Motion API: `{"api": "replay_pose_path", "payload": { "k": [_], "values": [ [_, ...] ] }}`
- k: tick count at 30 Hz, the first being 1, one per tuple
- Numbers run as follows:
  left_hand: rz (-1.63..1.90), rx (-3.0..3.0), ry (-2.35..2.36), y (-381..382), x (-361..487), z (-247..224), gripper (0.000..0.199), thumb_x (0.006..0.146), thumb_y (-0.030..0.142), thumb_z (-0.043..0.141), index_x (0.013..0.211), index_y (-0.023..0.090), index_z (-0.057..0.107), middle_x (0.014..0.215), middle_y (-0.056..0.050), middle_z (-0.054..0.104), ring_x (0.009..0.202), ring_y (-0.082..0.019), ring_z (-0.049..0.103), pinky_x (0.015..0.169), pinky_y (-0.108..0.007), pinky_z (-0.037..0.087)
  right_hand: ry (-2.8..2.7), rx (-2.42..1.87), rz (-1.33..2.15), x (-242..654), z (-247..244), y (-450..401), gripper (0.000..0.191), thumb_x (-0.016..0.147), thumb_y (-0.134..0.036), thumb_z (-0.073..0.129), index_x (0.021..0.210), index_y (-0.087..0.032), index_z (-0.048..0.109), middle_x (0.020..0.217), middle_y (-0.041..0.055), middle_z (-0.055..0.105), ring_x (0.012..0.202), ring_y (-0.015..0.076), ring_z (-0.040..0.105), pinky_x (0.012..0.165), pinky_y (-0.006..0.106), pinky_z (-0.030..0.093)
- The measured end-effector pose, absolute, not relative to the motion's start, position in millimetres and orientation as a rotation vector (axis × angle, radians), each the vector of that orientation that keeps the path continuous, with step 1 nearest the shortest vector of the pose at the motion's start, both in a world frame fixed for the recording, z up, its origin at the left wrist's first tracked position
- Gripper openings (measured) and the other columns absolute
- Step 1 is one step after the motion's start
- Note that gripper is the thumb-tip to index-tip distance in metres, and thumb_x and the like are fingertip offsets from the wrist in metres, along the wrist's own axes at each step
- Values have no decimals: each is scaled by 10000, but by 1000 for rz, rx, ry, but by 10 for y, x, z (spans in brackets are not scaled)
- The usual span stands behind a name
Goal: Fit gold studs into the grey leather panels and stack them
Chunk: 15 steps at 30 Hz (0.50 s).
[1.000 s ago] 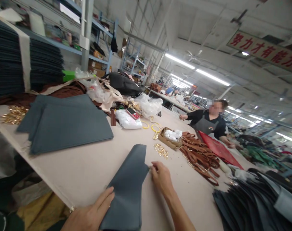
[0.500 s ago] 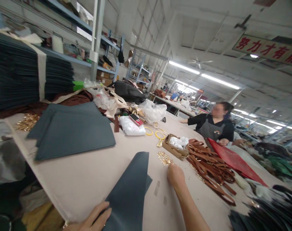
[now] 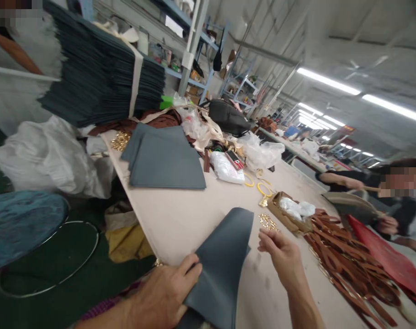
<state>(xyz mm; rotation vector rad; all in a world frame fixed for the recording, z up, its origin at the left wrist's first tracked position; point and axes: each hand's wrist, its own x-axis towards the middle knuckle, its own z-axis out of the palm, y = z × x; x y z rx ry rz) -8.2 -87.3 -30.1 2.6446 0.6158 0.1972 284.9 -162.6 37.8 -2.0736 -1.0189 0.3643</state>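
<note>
My left hand (image 3: pixel 175 285) grips the left edge of a dark blue-grey leather-like panel (image 3: pixel 225 260), its fingers curled over the sheet. The panel bends upward, and another dark layer shows beneath it. My right hand (image 3: pixel 280 251) is just off the panel's right side, with thumb and fingertips pinched together. Whatever is between those fingertips is too small to make out. Just beyond them lies a little heap of gold metal fittings (image 3: pixel 267 222). Farther back on the left, a stack of matching panels (image 3: pixel 168 160) lies flat on the table.
Brown straps (image 3: pixel 345 260) with gold rings and a cardboard box (image 3: pixel 285 214) lie to the right. Yellow rings (image 3: pixel 264 189), a red phone (image 3: pixel 234 160) and plastic bags sit behind. A tall panel pile (image 3: pixel 101 73) stands back left; a stool (image 3: pixel 23 228) is left. A co-worker (image 3: pixel 359 183) is across.
My view has swung left and down. My right hand has drawn back slightly from the gold fittings, fingertips pinched. My left hand keeps its hold on the panel. The co-worker now leans lower.
</note>
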Motion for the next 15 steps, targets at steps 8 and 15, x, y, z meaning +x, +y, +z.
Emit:
{"api": "replay_pose_path", "payload": {
  "k": [8, 15],
  "values": [
    [244, 2609, 466, -846, -123, -262, 456, 754, 141, 507, 1206, 194, 489, 1162, -74, 587, 948, -233, 632, 744, -338, 582, -1408, -1998, 938, 1666, 226, -1295, 160, 803, -227, 542, 738, -162, 674, 622, -7, 626, 564, 112, 559, 535, 201, 423],
    [344, 2605, 431, -835, -116, -288, 458, 691, 91, 482, 1136, 188, 532, 1080, -53, 621, 881, -229, 650, 701, -341, 573, -1514, -2092, 959, 1630, 241, -1188, 162, 738, -131, 547, 687, -154, 700, 593, -19, 631, 540, 85, 519, 494, 174, 342]
  ]
}}
